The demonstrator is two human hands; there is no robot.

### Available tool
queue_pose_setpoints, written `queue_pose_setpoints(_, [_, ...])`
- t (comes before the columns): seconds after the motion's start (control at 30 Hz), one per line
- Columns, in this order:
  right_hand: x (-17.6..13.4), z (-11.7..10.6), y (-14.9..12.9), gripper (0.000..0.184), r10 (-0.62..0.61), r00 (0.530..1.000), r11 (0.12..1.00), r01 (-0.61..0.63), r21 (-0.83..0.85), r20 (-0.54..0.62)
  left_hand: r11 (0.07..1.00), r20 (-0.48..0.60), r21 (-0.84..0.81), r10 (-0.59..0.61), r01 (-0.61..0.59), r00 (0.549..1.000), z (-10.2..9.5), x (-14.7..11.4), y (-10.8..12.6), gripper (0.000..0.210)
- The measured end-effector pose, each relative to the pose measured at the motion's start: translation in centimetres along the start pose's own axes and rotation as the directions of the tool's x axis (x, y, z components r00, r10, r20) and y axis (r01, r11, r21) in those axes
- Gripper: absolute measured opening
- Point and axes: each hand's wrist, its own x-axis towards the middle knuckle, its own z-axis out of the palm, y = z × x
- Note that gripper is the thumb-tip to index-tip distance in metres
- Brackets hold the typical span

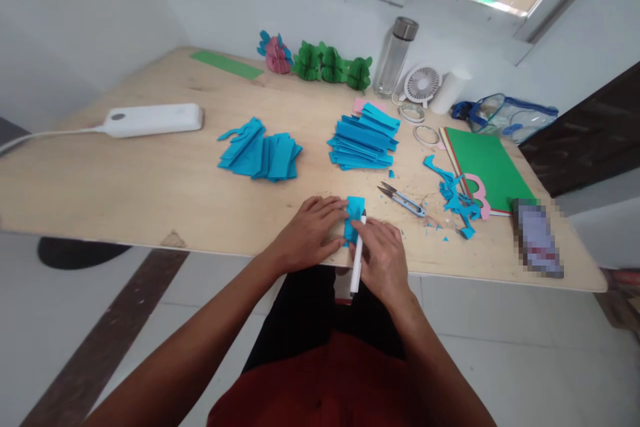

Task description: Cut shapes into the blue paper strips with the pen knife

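- Lower centre of the frame, I keep my left hand (316, 232) palm-down, fingers loosely spread, tips at the paper (355, 204).
- Just right, my right hand (385, 252) curls closed around a pen (358, 260).

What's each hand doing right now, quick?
Left hand: open, resting flat against the small blue paper.
Right hand: closed, holding a white pen beside that paper.

Tally; clock directions from worktop (125, 177) centre. White pen (357, 260): one, 5 o'clock. Snips (407, 204): one, 4. Tape rolls (411, 121): two, 2. Bottle (390, 65): one, 1. Green paper ornaments (331, 65): three, 12. Blue strip piles (366, 141): two, 9 and 2–3; strips overlap, uncountable.
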Motion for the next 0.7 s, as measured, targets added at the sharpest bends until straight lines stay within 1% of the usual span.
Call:
queue_pose_setpoints(0.13, [0.07, -0.12, -0.13, 0.034, 0.003, 1.0, 1.0, -0.003, 0.001, 0.0, 1.0, -0.009, -0.008, 0.007, -0.007, 1.0, -0.29, 0.02, 0.31, 0.043])
queue_pose_setpoints(0.37, [0.06, -0.08, -0.19, 0.035, -0.013, 1.0, 1.0, 0.014, 0.003, -0.021, 1.0, -0.019, -0.001, 0.018, -0.018, 1.0, -0.46, -0.03, 0.41, 0.044])
queue_pose_setpoints(0.7, [-0.06, 0.13, -0.03, 0.036, -0.019, 0.999, 1.0, 0.02, 0.01, -0.041, 1.0, 0.0, 0.008, 0.014, -0.014, 1.0, -0.43, -0.09, 0.35, 0.044])
